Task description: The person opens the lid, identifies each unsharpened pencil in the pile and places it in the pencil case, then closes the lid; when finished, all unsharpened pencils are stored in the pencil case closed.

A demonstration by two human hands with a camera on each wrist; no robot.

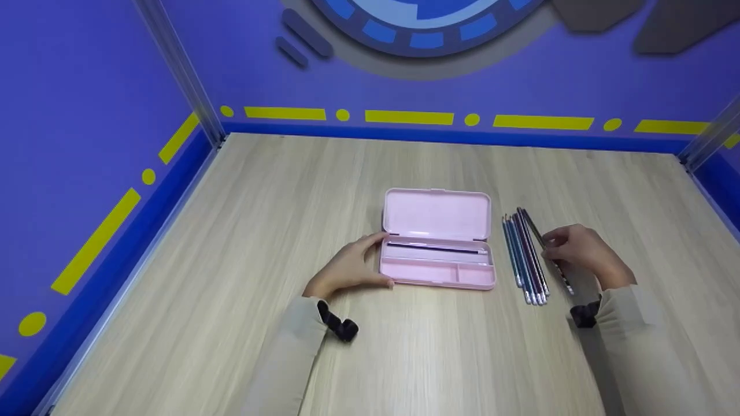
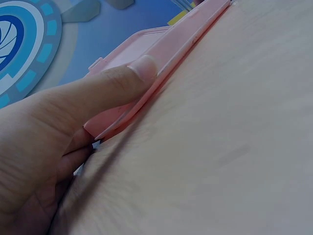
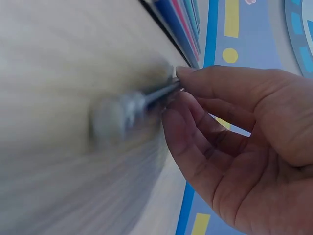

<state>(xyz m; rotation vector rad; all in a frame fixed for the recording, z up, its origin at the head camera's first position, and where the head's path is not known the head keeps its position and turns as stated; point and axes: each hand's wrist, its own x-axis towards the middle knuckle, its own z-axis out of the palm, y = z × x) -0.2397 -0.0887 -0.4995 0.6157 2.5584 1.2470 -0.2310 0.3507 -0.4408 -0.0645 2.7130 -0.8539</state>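
Note:
A pink pencil case (image 1: 437,276) lies with its lid (image 1: 437,214) flipped back. One dark pencil (image 1: 433,248) rests in its upper compartment; the lower two compartments hold nothing. My left hand (image 1: 350,266) grips the case's left end, thumb (image 2: 120,81) on the front edge and fingers round toward the hinge. Right of the case, several pencils (image 1: 523,257) in blue, purple and dark tones lie side by side with their eraser ends toward me. My right hand (image 1: 581,251) pinches a dark pencil (image 1: 563,278) at the bundle's right side; its eraser end (image 3: 110,120) is blurred in the right wrist view.
Everything lies on a light wood-grain table (image 1: 439,352). Blue panels with yellow marks (image 1: 409,117) rise at its back and left edges, joined by a metal corner post (image 1: 185,69). Black wrist cameras (image 1: 585,315) sit at both cuffs.

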